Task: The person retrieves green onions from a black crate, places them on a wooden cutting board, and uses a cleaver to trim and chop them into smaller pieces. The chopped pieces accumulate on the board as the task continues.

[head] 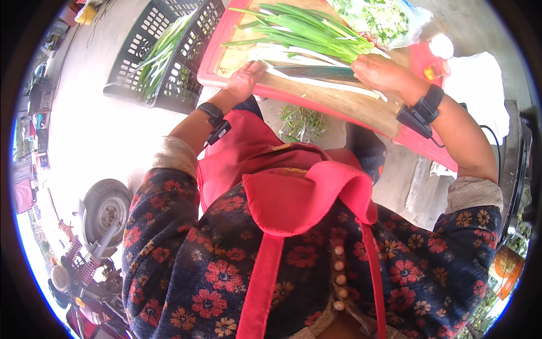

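Observation:
My right hand (374, 73) is closed around a knife, its handle hidden in the fist. The dark knife blade (315, 72) points left, lying along a white scallion stalk (322, 84) on the wooden cutting board (338, 101). At the board's near left side, my left hand (246, 78) pinches the stalk's left end, close to the blade's tip. Behind the blade lies a thick bunch of scallions (305, 31), green leaves to the left and pale parts around them. Chopped scallions (383, 21) fill a clear plastic bag at the far right of the board.
The board rests on a red table (207, 70). A black plastic crate (178, 80) with more scallions stands on the floor to the left. Trimmings (302, 120) lie on the floor below. A small jar (436, 70) and a white bag (478, 93) are at the right. A motorcycle wheel (108, 209) is at the lower left.

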Motion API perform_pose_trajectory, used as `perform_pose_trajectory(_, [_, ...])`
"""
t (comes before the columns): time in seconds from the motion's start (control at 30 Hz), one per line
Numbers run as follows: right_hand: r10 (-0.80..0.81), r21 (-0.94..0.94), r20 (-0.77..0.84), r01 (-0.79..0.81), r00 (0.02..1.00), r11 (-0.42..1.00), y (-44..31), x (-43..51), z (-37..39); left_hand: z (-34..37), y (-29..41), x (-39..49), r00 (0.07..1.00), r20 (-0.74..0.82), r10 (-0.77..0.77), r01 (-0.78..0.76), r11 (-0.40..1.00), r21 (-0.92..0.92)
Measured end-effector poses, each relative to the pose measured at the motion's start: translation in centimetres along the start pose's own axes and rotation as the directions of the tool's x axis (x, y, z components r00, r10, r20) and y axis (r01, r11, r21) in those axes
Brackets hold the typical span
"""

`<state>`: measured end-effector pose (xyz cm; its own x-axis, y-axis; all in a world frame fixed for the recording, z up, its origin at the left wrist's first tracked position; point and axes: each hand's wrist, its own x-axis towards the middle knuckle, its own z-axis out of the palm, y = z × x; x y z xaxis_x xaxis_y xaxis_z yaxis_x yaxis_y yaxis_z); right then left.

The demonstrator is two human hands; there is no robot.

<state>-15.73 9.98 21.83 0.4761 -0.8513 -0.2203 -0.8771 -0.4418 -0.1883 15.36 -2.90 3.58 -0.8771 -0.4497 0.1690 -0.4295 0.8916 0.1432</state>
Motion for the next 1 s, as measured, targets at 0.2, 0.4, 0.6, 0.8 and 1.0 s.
perform_pose_trajectory(0.2, [0.059,0.028,0.037,-0.06,0.998,0.998,1.4,-3.2,0.2,-0.4,0.5,0.4,1.0,0.008,-0.027,0.027,0.999,0.036])
perform_pose_trajectory(0.4, [0.029,-0.075,-0.012,-0.03,0.999,0.997,2.6,-5.6,0.3,-0.6,0.8,0.8,0.996,0.087,-0.017,0.012,0.998,0.058])
perform_pose_trajectory(0.6, [0.204,0.013,0.073,-0.205,0.976,0.979,3.8,-7.8,1.7,0.1,0.6,1.1,0.996,0.082,-0.045,0.037,0.994,0.099])
perform_pose_trajectory(0.8, [0.254,-0.013,0.023,-0.254,0.967,0.967,5.0,-10.9,3.6,0.7,0.1,1.6,0.988,0.128,-0.085,0.078,0.995,0.064])
perform_pose_trajectory(1.0, [0.175,-0.123,-0.137,-0.192,0.975,0.974,7.2,-15.0,6.2,1.4,-0.3,1.9,0.986,0.142,-0.09,0.076,0.992,0.1])
